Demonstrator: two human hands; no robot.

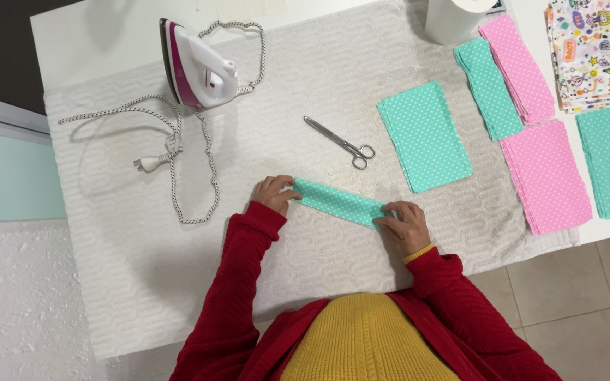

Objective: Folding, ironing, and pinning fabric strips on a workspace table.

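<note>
Teal strip of dotted fabric lies folded narrow on the white towel, just below the scissors. We pinch its ends, left hand and right hand, fingers pressed together. Folding looks done, pressing probably not: the iron stands upright, well up-left of the strip, unplugged. Whether the fold is creased, we can't tell. Stacks to the right run off frame.

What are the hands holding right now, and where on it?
A folded teal dotted fabric strip, lying on the white towel. The left hand pinches its left end; the right hand presses its right end.
</note>
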